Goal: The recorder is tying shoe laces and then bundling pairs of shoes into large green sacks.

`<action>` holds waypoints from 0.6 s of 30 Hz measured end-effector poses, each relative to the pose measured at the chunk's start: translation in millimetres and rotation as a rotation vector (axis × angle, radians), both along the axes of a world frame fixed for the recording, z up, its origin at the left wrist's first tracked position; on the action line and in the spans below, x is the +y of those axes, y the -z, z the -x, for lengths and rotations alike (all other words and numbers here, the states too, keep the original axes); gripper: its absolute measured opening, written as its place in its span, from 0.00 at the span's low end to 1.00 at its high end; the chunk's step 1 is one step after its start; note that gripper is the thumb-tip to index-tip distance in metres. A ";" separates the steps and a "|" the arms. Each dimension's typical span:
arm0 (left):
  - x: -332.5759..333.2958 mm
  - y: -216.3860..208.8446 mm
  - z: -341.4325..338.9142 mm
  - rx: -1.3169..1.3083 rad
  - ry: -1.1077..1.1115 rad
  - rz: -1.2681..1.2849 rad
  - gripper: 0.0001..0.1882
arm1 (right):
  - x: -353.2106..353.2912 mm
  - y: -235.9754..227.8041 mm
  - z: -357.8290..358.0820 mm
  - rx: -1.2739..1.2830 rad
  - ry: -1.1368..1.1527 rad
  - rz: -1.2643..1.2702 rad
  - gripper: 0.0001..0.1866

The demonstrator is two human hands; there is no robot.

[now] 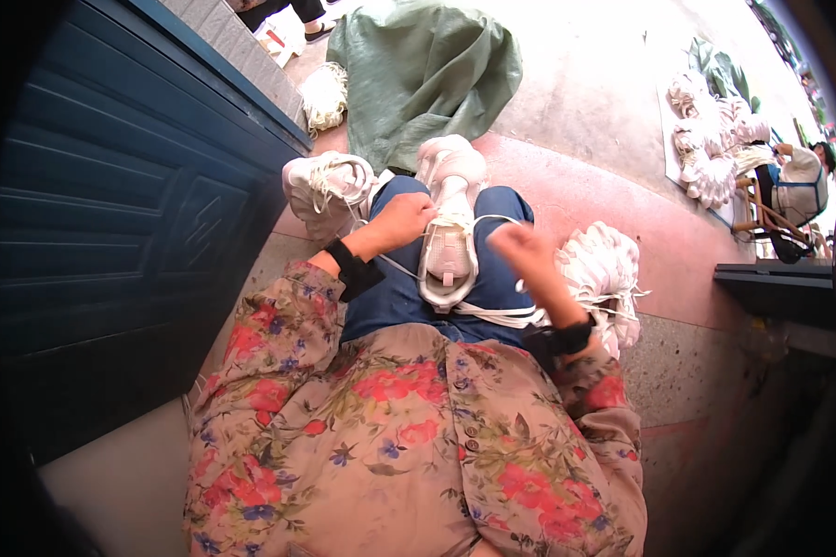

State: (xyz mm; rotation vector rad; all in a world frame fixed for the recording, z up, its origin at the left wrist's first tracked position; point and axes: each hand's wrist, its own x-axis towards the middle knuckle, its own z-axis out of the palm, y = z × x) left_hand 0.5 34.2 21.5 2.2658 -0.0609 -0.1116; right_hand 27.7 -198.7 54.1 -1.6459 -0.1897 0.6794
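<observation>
A white sneaker (449,265) lies on my lap between my thighs, its heel opening toward me. My left hand (401,223) is at its left edge, fingers drawn together by the lacing; what they pinch is too small to make out. A white shoelace (498,219) runs from the sneaker's eyelets to my right hand (520,249), which is closed on it just right of the shoe and slightly blurred. More loose white laces (502,316) lie across my right thigh. Beyond the sneaker's toe another white shoe (453,160) shows, partly hidden.
Laced white shoes (330,186) sit beside my left knee, and a pile of white shoes (604,274) stands at my right. A green sheet (418,74) lies ahead. Dark blue panelling (139,223) closes off the left. A person (799,186) sits far right near bundled shoes (711,139).
</observation>
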 end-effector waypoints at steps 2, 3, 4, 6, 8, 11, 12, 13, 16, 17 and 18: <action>-0.9 -15.2 9.0 0.277 -0.072 0.072 0.09 | 18.6 37.0 21.0 -0.168 -0.215 0.174 0.11; 1.3 -9.1 19.0 0.140 -0.015 -0.146 0.10 | 27.5 35.0 28.4 -0.200 -0.292 0.254 0.12; 3.7 -3.3 24.5 0.147 -0.014 -0.144 0.10 | 35.5 32.2 31.1 -0.287 -0.340 0.331 0.12; 5.7 1.2 30.1 -0.111 0.079 -0.338 0.09 | 47.0 39.0 31.9 -0.479 -0.327 0.419 0.12; 5.1 3.8 31.5 -0.098 0.070 -0.333 0.08 | 55.3 40.4 31.7 -0.512 -0.255 0.430 0.11; 0.7 4.3 31.1 -0.053 0.036 -0.345 0.09 | 64.8 42.1 25.3 -0.588 -0.159 0.462 0.10; -1.2 5.2 31.3 -0.033 0.012 -0.361 0.09 | 67.5 42.8 24.2 -0.629 -0.133 0.484 0.09; -2.2 5.9 31.8 -0.014 -0.012 -0.377 0.09 | 70.6 42.4 23.8 -0.629 -0.134 0.483 0.09; -5.2 15.1 36.4 -0.030 -0.045 -0.419 0.10 | 79.1 41.3 24.7 -0.629 -0.254 0.609 0.09; -7.4 15.7 36.7 -0.038 -0.066 -0.422 0.10 | 81.2 46.5 26.1 -0.748 -0.284 0.652 0.06; -9.6 15.2 37.5 -0.049 -0.089 -0.427 0.10 | 83.3 50.1 26.8 -0.872 -0.313 0.693 0.04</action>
